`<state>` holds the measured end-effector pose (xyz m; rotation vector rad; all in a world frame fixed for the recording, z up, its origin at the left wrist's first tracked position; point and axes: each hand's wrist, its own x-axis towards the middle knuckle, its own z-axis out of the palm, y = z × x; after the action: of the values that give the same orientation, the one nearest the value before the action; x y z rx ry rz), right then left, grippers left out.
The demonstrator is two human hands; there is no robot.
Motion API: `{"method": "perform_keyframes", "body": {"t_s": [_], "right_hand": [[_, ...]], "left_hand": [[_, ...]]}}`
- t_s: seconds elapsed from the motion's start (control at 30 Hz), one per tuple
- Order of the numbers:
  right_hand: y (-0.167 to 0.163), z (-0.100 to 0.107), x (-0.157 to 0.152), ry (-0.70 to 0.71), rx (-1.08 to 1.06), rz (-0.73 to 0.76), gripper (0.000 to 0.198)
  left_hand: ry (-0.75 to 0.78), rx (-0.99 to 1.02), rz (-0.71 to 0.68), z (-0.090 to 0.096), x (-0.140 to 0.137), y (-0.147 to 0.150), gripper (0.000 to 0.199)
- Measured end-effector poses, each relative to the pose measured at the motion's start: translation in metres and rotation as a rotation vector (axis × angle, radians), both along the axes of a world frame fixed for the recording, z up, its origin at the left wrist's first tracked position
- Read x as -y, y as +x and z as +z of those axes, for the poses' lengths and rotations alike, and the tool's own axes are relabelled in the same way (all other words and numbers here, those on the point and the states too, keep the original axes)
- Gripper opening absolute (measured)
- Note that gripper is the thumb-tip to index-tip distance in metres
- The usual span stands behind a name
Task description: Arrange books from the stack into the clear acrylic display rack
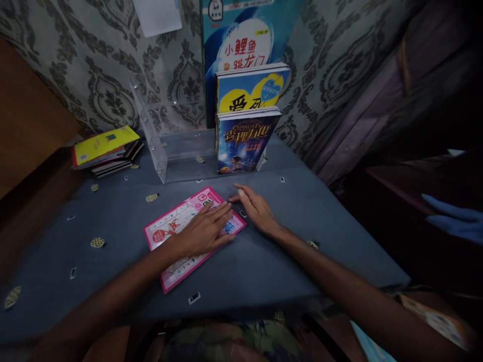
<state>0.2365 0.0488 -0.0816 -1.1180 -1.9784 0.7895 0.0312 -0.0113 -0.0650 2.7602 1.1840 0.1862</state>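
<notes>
Tablecloth (271,276), left hand (206,230) apparently on pink book (180,219)

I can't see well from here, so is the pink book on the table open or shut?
Shut: the pink book lies flat, showing a single printed cover with no inside pages in view, under the left hand.

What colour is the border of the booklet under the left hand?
Pink; the border of the booklet shows best in the head view, the only one.
</notes>
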Motion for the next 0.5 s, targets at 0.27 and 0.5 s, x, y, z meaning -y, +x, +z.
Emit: {"method": "perform_keyframes", "body": {"t_s": [0.27,0.5], "right_hand": [[-0.002,0.001,0.005,0.099,0.05,0.033,0.05],[-0.005,0.004,0.014,0.25,0.059,0.042,0.044]], "left_hand": [[0.002,0.009,-0.002,0.0,0.002,0.005,0.061],[-0.003,-0.014,0.098,-0.001,-0.023,0.008,0.058]]}}
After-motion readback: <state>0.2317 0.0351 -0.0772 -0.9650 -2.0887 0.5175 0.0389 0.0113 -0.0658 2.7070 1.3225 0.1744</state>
